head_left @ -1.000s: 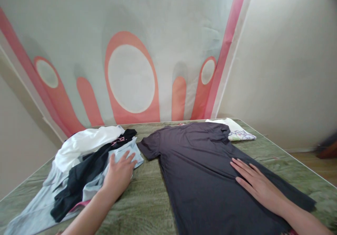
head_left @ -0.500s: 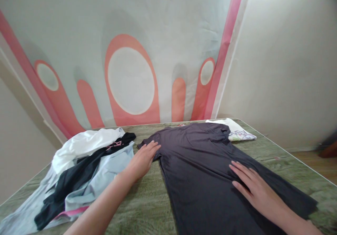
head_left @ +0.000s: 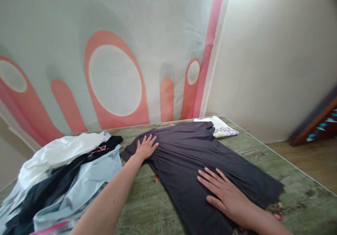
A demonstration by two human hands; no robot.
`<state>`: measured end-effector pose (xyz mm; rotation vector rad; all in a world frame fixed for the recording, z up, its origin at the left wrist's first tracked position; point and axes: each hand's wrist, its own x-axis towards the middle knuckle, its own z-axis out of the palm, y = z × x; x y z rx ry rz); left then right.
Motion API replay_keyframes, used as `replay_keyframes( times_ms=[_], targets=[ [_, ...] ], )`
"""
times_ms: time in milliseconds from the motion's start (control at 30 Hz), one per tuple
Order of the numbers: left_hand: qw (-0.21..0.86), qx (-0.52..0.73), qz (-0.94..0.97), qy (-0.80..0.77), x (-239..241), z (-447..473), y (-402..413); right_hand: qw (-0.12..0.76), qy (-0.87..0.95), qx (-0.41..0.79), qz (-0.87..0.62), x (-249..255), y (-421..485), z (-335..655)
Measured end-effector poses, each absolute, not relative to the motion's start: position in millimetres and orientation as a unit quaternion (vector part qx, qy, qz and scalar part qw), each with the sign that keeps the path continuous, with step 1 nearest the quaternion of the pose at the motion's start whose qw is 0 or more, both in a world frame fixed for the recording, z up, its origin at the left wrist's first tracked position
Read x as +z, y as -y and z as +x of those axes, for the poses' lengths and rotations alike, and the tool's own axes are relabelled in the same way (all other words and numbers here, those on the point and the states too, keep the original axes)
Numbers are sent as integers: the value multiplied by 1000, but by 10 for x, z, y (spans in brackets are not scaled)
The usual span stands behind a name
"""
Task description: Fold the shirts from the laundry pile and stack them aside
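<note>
A dark grey T-shirt (head_left: 181, 150) lies spread on the table, its sleeves toward the far side and its hem toward me. My left hand (head_left: 145, 148) rests flat on it near the left sleeve, fingers spread. Lower on the shirt's body, my right hand (head_left: 223, 194) lies with its fingers stretched out, palm down. Faint creases run across the cloth between the two hands. Neither hand grips the fabric.
To the left lies a loose heap of clothes, with a white garment (head_left: 60, 150), a black one (head_left: 50, 189) and a light blue-grey one (head_left: 92, 175). A folded white T-shirt (head_left: 223, 126) with lettering sits at the far right of the green table (head_left: 263, 157).
The view has turned to the right. My left hand has spread its fingers and moved onto the shirt by the left sleeve; my right hand has shifted nearer over the shirt's body.
</note>
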<state>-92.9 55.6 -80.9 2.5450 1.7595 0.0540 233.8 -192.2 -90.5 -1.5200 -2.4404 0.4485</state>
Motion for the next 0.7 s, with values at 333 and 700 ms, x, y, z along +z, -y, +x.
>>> replay_keyframes(
  times_ms=[333,700],
  targets=[
    [-5,-148,815,-559,-361,-1208,731,98,789,346,-499,-559,2189,2861],
    [32,77,913,-399,-600,-438,-181,185,639,-20,-747,-1325,1663,3239]
  ],
)
